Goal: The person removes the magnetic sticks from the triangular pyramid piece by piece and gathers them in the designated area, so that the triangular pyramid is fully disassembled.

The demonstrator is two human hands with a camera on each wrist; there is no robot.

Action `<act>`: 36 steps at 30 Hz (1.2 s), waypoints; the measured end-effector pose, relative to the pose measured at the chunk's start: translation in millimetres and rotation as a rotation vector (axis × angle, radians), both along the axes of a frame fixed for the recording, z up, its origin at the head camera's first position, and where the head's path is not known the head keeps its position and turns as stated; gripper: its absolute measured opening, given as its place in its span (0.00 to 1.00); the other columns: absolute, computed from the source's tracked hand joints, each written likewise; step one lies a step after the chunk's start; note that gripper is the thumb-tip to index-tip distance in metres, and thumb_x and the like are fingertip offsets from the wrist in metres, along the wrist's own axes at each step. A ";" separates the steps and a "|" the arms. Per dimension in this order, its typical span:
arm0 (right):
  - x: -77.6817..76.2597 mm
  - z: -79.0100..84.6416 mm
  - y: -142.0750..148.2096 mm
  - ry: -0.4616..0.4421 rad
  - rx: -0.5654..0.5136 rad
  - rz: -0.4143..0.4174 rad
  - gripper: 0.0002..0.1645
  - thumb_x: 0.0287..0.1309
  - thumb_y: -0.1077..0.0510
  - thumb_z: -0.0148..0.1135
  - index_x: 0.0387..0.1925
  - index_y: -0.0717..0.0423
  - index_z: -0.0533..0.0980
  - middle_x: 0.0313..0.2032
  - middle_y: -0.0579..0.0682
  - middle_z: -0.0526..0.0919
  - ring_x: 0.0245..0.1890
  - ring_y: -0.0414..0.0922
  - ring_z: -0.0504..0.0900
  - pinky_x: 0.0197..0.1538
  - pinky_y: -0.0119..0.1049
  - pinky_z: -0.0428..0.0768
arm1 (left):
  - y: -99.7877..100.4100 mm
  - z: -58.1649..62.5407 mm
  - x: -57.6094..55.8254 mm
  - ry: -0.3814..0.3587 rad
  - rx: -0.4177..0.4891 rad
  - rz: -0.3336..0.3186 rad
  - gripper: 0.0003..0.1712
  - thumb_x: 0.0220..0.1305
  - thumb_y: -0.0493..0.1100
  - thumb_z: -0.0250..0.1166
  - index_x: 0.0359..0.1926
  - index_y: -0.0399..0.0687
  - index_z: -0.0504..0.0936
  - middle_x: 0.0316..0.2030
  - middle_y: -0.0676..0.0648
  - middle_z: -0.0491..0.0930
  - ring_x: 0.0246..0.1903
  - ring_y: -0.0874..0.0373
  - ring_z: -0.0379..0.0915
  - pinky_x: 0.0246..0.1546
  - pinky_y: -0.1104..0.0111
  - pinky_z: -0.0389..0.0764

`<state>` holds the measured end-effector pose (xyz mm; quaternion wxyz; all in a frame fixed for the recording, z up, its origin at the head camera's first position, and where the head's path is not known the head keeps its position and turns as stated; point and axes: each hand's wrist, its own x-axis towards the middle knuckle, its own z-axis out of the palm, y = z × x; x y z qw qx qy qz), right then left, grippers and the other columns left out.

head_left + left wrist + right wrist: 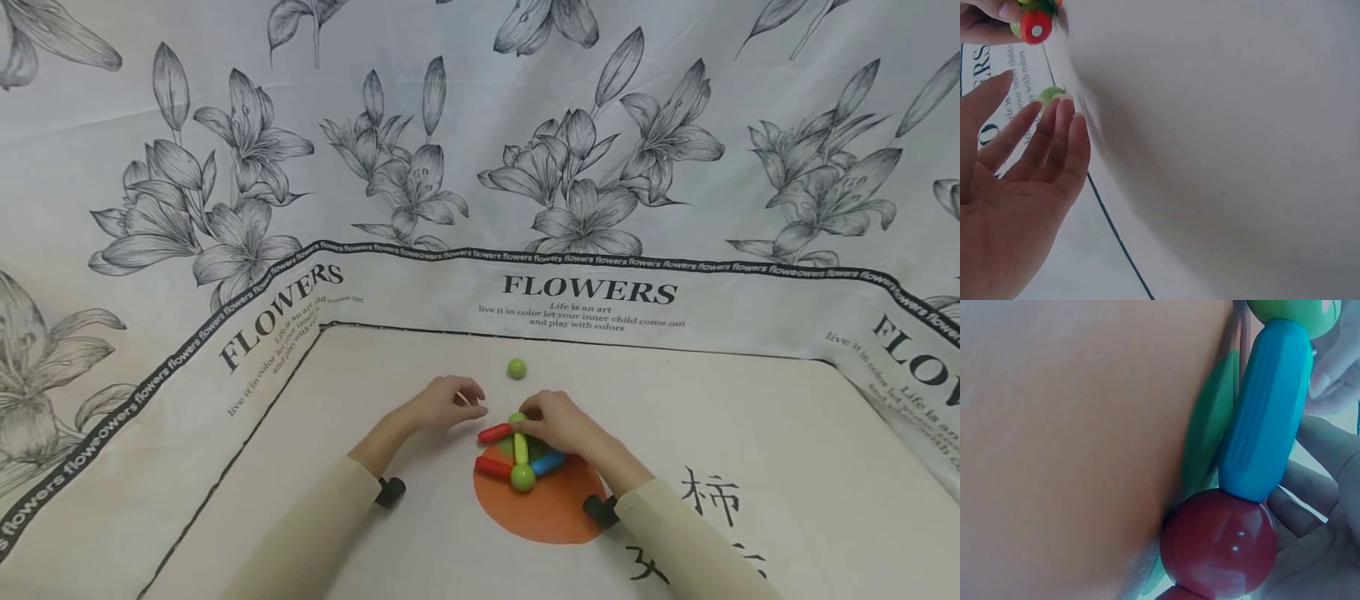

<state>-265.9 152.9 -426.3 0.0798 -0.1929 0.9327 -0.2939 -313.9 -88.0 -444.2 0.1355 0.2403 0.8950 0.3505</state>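
Note:
My right hand point(558, 421) pinches the far green ball point(517, 418) of a joined ball-and-rod toy. From that ball run a red rod point(495, 433) and a yellow-green rod point(521, 448). The latter meets the near green ball point(522, 477), which also bears a second red rod point(492, 467) and a blue rod point(548, 463). In the right wrist view the blue rod ends at a dark red ball point(1219, 544), hidden in the head view. My left hand point(447, 402) holds nothing, fingers loosely bent, just left of the toy. A loose green ball point(517, 367) lies beyond both hands.
The toy is over an orange printed disc point(536, 521) on the pale cloth. Black printed characters point(711, 496) are at the right. Flower-patterned fabric point(420, 192) rises behind and at the sides. Each wrist wears a small black camera point(390, 492).

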 end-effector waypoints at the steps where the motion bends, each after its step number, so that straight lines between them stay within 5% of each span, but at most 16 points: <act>1: -0.3 0.3 0.0 -0.005 -0.002 0.000 0.14 0.65 0.55 0.69 0.45 0.61 0.86 0.38 0.48 0.86 0.38 0.44 0.77 0.48 0.43 0.80 | -1.0 -0.2 3.2 -0.004 0.004 -0.010 0.17 0.68 0.50 0.69 0.52 0.46 0.83 0.42 0.53 0.82 0.42 0.58 0.78 0.43 0.66 0.81; 12: -1.4 -2.5 5.7 -0.009 -0.050 -0.011 0.11 0.65 0.55 0.69 0.44 0.58 0.86 0.37 0.47 0.85 0.38 0.44 0.77 0.46 0.41 0.79 | 3.1 -0.3 21.0 -0.068 0.048 -0.058 0.17 0.67 0.47 0.70 0.52 0.44 0.85 0.39 0.53 0.83 0.41 0.58 0.78 0.42 0.67 0.82; 23: -1.8 -9.2 4.2 -0.010 -0.084 0.014 0.10 0.66 0.55 0.68 0.41 0.57 0.86 0.35 0.46 0.84 0.37 0.43 0.77 0.45 0.40 0.78 | 5.4 2.3 24.7 -0.126 0.019 -0.089 0.09 0.67 0.44 0.70 0.45 0.46 0.88 0.32 0.53 0.84 0.33 0.58 0.75 0.33 0.68 0.78; 36: -0.9 -5.4 3.3 -0.054 -0.073 -0.032 0.09 0.66 0.54 0.68 0.41 0.55 0.86 0.34 0.45 0.83 0.35 0.43 0.77 0.42 0.38 0.78 | 10.2 -0.7 21.0 -0.137 -0.029 -0.084 0.07 0.66 0.45 0.71 0.43 0.50 0.89 0.34 0.54 0.84 0.38 0.57 0.74 0.41 0.66 0.78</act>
